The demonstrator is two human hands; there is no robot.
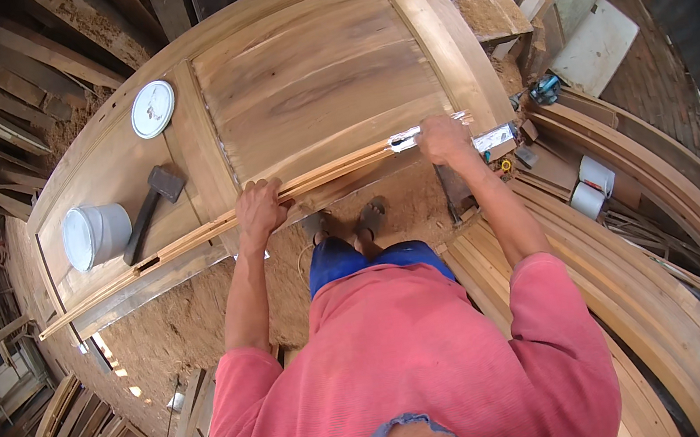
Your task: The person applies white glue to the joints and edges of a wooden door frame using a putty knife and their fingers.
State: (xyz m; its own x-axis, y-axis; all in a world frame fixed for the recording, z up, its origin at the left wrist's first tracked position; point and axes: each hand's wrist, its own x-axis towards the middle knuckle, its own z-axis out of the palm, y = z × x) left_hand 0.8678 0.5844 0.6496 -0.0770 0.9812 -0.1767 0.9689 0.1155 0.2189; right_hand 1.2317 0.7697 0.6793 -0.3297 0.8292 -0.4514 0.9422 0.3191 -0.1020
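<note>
My left hand (pixel 260 208) is closed over a long thin wooden strip (pixel 193 237), which lies along the near edge of a large panelled wooden door (pixel 313 73). Farther right, my right hand (pixel 445 139) is closed at the strip's right end. White, shiny smears show on the wood beside it, and what its fingers hold is hidden. On the door's left part stand a white bucket (pixel 96 237) and a dark-headed hammer (pixel 166 184). Beyond them lies a round white lid (pixel 153 109) with smears on it.
Stacked boards (pixel 589 284) run along my right side. A blue tool (pixel 544 89) sits past the door's right end, and white containers (pixel 591 187) lie among timber there. Leaning planks (pixel 50 55) fill the far left. Sawdust (pixel 195 318) covers the floor.
</note>
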